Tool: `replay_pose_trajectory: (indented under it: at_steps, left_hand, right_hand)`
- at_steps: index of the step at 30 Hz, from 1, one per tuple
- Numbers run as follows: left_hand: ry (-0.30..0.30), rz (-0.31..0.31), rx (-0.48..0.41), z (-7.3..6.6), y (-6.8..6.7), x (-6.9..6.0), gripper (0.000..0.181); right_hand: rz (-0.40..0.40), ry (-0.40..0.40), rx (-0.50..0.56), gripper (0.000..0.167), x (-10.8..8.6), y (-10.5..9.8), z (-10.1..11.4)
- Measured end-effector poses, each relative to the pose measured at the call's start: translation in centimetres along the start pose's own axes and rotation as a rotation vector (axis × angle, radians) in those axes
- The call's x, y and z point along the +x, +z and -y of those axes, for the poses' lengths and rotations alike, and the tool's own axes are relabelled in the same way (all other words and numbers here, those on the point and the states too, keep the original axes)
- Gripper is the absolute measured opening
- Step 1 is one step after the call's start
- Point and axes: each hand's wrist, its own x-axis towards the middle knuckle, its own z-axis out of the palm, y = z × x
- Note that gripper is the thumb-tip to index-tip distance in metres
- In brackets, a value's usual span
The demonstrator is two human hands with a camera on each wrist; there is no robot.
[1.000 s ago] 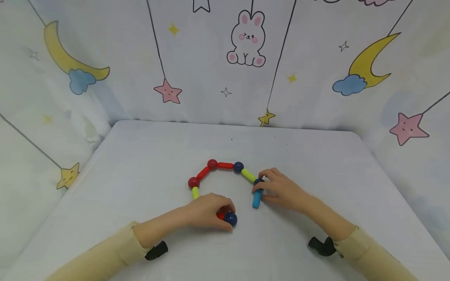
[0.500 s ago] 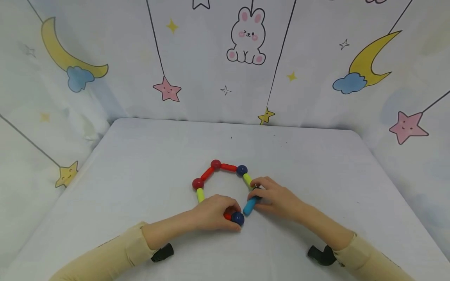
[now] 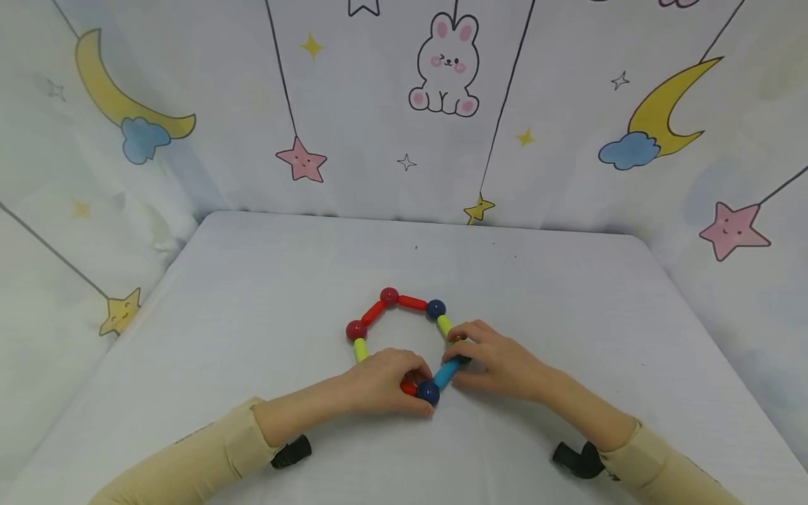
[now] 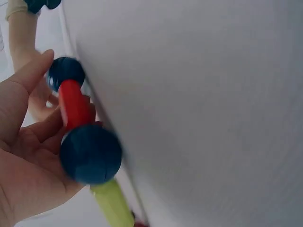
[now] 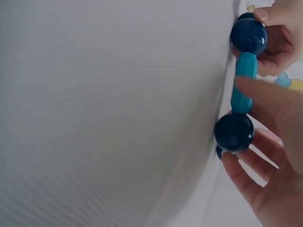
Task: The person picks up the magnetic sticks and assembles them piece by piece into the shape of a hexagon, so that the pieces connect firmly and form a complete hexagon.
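Magnetic balls and sticks form a ring on the white table (image 3: 543, 287). My left hand (image 3: 386, 382) grips a red magnetic stick (image 4: 73, 106) at the front left, with a dark blue ball (image 4: 90, 153) at one end. The front dark blue ball (image 3: 428, 393) lies at the left fingertips. On the right side, my right hand (image 3: 501, 359) holds another dark blue ball (image 5: 234, 132), its thumb along a light blue stick (image 5: 244, 82). That stick reaches the front ball and appears to touch it. My fingers partly cover both held parts in the head view.
The ring's far side has two red balls (image 3: 389, 297), a dark blue ball (image 3: 435, 309), red sticks (image 3: 413, 303) and yellow-green sticks (image 3: 360, 349). Black wrist mounts (image 3: 292, 452) sit by both cuffs. Behind the table hangs a patterned cloth (image 3: 353, 91).
My right hand has swung the light blue stick inward and down until its end meets the front ball. My left hand has shifted slightly right, and the ring has narrowed.
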Motion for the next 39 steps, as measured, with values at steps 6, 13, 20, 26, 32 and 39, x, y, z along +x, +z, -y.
replay_pose_trajectory:
  at_steps: [6, 13, 20, 26, 32, 39]
  left_hand:
    - [-0.027, -0.235, 0.109, 1.6, -3.6, -0.1, 0.047]
    - [-0.264, -0.252, 0.055, 5.2, -6.9, -1.5, 0.053]
    - [-0.238, -0.215, -0.016, 6.9, -6.5, -1.5, 0.040]
    - [-0.278, -0.280, 0.017, 6.3, -5.7, -0.4, 0.032]
    - [-0.315, -0.329, 0.035, 5.4, -5.0, 0.9, 0.020]
    - [-0.311, -0.337, 0.014, 4.9, -4.6, 2.1, 0.018]
  right_hand:
    - [-0.049, 0.161, 0.083, 0.028, 0.3, -0.1, 0.1]
    - [-0.065, 0.324, 0.189, 0.038, 0.4, 0.2, 0.2]
    - [-0.067, 0.475, 0.264, 0.044, 1.2, 0.7, -0.3]
    - [-0.060, 0.546, 0.224, 0.039, 2.5, 0.8, -1.3]
    - [-0.062, 0.580, 0.158, 0.037, 2.9, 0.1, -2.8]
    - [-0.080, 0.584, 0.148, 0.035, 2.8, -0.5, -4.0]
